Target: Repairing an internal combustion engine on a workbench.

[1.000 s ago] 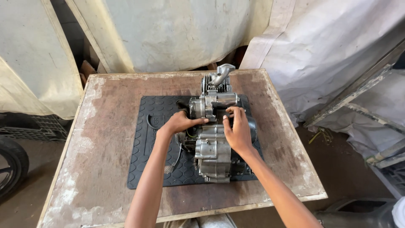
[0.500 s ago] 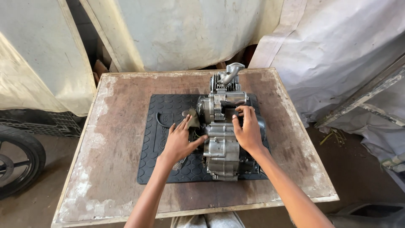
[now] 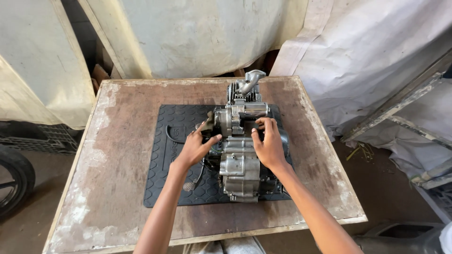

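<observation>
Item: small engine [image 3: 240,150] on worktop [image 3: 122,188]; our left hand [image 3: 195,148] and right hand [image 3: 269,146], resettled against its flanks, fingers loosely spread, clasped nothing.

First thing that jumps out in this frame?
A grey metal engine sits on a black rubber mat in the middle of a worn wooden table. The left hand and right hand press on its two sides. A dark tyre shows at the far left edge.

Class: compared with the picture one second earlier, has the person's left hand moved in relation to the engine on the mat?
Yes. The left hand has slid toward the person, from the engine's upper block down its left side.
</observation>
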